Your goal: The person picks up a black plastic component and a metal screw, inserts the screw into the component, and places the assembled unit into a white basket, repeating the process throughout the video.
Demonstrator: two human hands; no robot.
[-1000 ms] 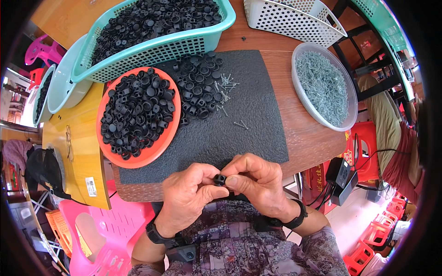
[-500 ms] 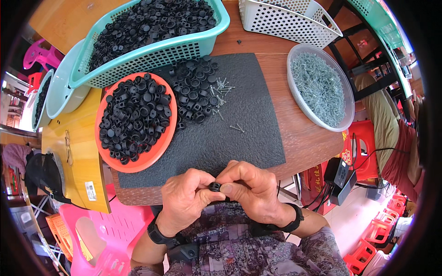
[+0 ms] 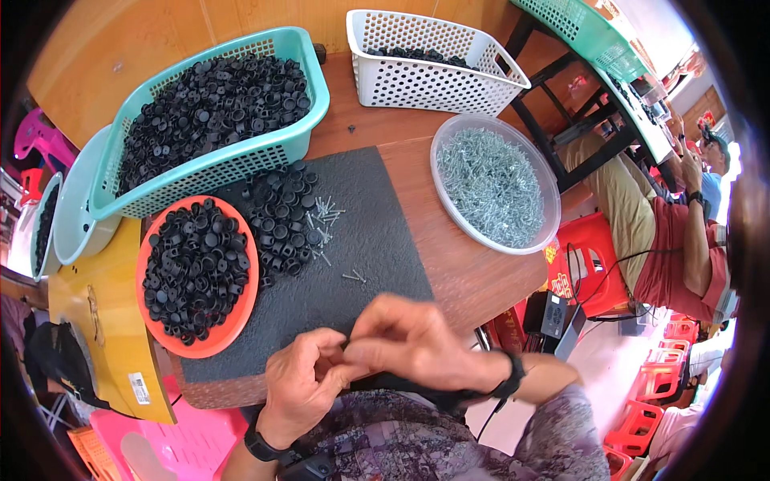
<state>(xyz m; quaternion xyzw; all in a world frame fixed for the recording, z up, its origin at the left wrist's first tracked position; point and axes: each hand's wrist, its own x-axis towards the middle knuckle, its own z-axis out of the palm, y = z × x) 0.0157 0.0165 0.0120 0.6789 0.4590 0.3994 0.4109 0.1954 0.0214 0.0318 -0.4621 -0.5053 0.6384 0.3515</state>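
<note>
Just in front of the table's near edge, my two hands meet with their fingertips together. My left hand is closed in a pinch, and a dark sliver of a small black plastic cap shows at its fingertips. My right hand is slightly blurred, its thumb and fingers pressed together over the same spot; what they grip is hidden. Beyond them a black textured mat bears a pile of black caps and several loose screws. An orange-red plate heaped with similar caps lies at the left.
A teal basket full of black parts stands at the far left, beside a pale blue basin. A white perforated basket is at the back. A clear round tub of screws sits at right; another person is beyond.
The view has shifted, so the table's things appear lower and farther left. My right hand has turned over the fingertips, mostly hiding the black cap that showed between both hands.
</note>
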